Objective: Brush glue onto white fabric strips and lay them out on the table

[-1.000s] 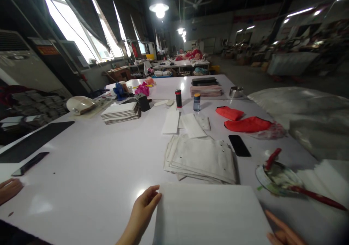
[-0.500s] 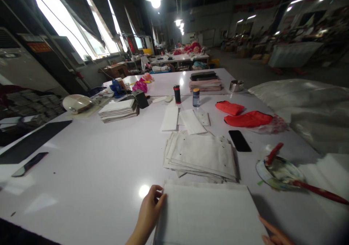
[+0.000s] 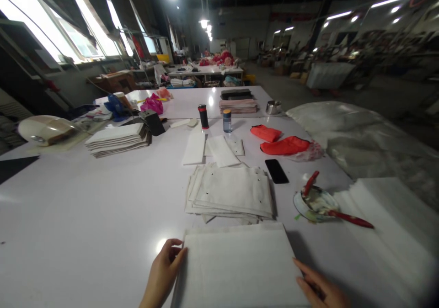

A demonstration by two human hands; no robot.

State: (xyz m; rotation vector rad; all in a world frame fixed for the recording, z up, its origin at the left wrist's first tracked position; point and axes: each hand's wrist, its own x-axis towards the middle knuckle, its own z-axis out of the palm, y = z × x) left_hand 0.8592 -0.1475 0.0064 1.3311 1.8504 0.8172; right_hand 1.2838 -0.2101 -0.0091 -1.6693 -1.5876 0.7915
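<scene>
A flat stack of white rectangular fabric sheets (image 3: 236,267) lies at the near edge of the white tabletop (image 3: 85,216), directly in front of the person. The left hand (image 3: 163,271) is set against the stack's left edge, its fingers curled loosely so that the fingertips touch the upper left corner; nothing is pinched or lifted. The right hand (image 3: 318,287) lies at the stack's right edge, fingers extended and spread, resting flat on or just beside the fabric; whether it presses the edge cannot be told. Neither grip is closed on anything.

Just beyond the stack, a fanned pile of off-white fabric pieces with small dark dots (image 3: 231,191) is seen, almost touching the stack's far edge. To the right, a small dish of paste with a red-handled brush (image 3: 317,203) stands near a black phone (image 3: 276,171). Further back lie narrow white fabric strips (image 3: 212,149), two red fabric pieces (image 3: 279,141) and two small bottles (image 3: 214,118).

The step in hand is judged to be the squaring of the stack between both hands, with the edges being aligned on the tabletop. For the next move, an even inward pressure from both sides would be called for, or else a light pinch of the top sheet at one corner, so that a single layer is separated without the layers beneath being dragged askew.
</scene>
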